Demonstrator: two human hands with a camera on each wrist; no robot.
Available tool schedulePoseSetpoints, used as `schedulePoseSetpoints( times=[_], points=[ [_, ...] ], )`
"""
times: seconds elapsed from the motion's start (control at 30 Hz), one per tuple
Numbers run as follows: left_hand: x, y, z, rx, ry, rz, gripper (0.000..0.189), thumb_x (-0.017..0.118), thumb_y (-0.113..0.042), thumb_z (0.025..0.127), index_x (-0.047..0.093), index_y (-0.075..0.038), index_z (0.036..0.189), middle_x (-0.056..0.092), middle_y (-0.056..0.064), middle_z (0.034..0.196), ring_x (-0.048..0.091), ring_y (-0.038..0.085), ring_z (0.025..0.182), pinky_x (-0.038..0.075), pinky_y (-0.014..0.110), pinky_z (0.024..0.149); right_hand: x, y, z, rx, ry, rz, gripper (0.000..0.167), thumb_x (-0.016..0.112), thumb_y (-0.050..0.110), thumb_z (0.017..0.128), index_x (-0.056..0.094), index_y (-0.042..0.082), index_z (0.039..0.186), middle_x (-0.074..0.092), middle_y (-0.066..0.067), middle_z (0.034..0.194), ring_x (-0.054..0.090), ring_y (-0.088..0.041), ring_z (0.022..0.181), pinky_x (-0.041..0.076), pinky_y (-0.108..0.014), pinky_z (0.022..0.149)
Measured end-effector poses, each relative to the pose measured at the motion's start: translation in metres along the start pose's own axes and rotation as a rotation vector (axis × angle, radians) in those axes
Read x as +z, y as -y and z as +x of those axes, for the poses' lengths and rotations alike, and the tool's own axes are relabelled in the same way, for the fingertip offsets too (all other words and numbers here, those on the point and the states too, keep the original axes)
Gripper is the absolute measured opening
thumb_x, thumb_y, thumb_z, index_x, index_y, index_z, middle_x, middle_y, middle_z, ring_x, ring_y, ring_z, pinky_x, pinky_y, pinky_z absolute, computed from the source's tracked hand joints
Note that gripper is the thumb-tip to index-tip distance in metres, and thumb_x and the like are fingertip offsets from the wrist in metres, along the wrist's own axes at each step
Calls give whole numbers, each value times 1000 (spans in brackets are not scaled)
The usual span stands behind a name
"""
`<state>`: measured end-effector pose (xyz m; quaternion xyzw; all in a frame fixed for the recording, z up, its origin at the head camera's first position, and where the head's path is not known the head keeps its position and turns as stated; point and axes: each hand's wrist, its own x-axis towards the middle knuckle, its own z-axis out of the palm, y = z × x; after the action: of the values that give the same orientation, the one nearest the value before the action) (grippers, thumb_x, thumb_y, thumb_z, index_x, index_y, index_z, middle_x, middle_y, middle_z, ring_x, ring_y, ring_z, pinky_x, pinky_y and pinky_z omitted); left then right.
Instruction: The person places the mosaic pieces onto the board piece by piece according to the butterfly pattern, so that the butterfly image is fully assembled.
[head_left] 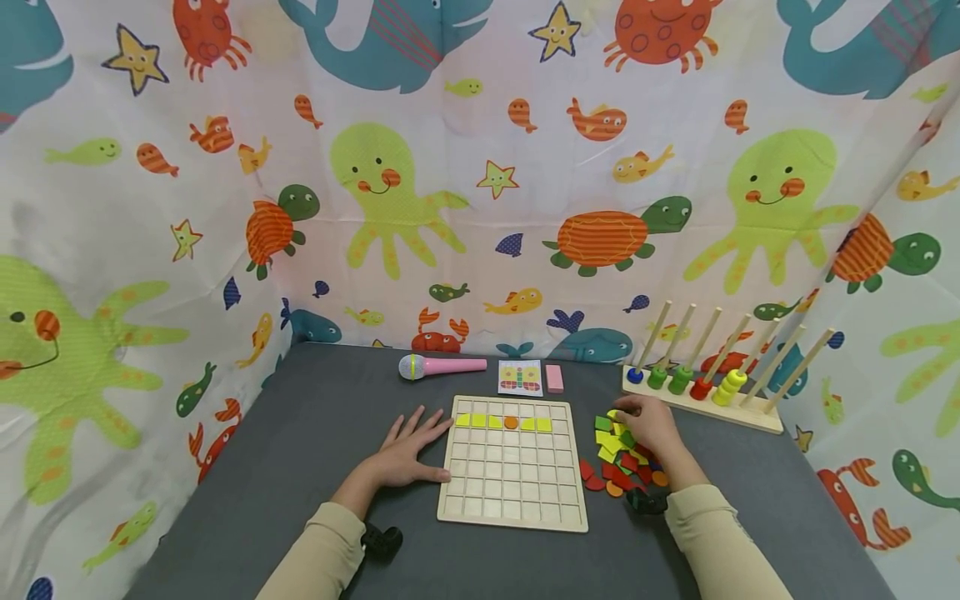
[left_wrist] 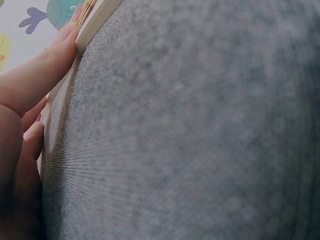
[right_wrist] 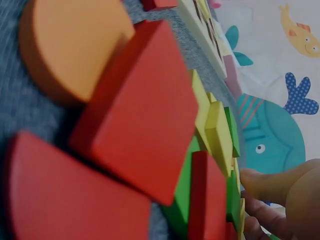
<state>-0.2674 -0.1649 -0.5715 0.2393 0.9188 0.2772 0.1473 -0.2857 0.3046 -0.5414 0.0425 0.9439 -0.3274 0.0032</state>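
My left hand (head_left: 403, 455) lies with fingers spread left of a wooden grid board (head_left: 512, 500); its thumb (left_wrist: 60, 50) touches the board's edge. One row of the board holds several yellow pieces (head_left: 479, 421) around an orange disc (head_left: 512, 422). Right of the board is a heap of flat red, green, yellow and orange pieces (head_left: 617, 454). My right hand (head_left: 651, 423) reaches over the heap's far side, thumb and fingertips pinching a yellow piece (head_left: 612, 414). Seen from the right wrist, a large red piece (right_wrist: 145, 115) fills the foreground, and the thumb (right_wrist: 257, 184) bends down beyond the heap.
Behind the board lie a pink toy microphone (head_left: 450, 366), a butterfly pattern card (head_left: 520, 378) and a pink block (head_left: 554, 378). A wooden peg stand (head_left: 701, 398) with coloured rings stands at the back right, just beyond my right hand. A patterned curtain (head_left: 480, 308) borders the dark table.
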Motion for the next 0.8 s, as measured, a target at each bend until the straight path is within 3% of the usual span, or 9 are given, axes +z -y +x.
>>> schedulePoseSetpoints(
  times=[0.2,0.33,0.57,0.8],
  points=[
    [4,5,3,-26,-2,23,103,68,-75,78,21,-37,162,10,-8,171,-10,25,158,-13,56,122,5,-3,3,4,7,-5,29,70,17,96,72,3,121,68,-23,123,63,-40,106,53,-53,87],
    [2,3,2,-19,-3,7,103,69,-75,78,21,-37,161,10,-7,171,-10,27,158,-14,58,122,5,-3,5,-1,6,-20,27,70,17,96,73,3,118,69,-22,119,61,-41,108,51,-54,90],
    [0,1,2,13,-10,-4,102,67,-75,79,22,-35,162,12,-2,171,-9,31,157,-14,60,121,-4,4,2,-20,-33,-3,19,69,22,98,72,4,104,70,-15,97,60,-28,83,49,-38,71],
    [3,2,2,0,-16,-3,102,72,-69,79,25,-31,162,14,0,171,-7,32,158,-13,60,121,-8,25,-5,-20,-26,60,31,66,34,99,68,3,105,68,-14,98,60,-23,81,51,-31,65]
  ],
)
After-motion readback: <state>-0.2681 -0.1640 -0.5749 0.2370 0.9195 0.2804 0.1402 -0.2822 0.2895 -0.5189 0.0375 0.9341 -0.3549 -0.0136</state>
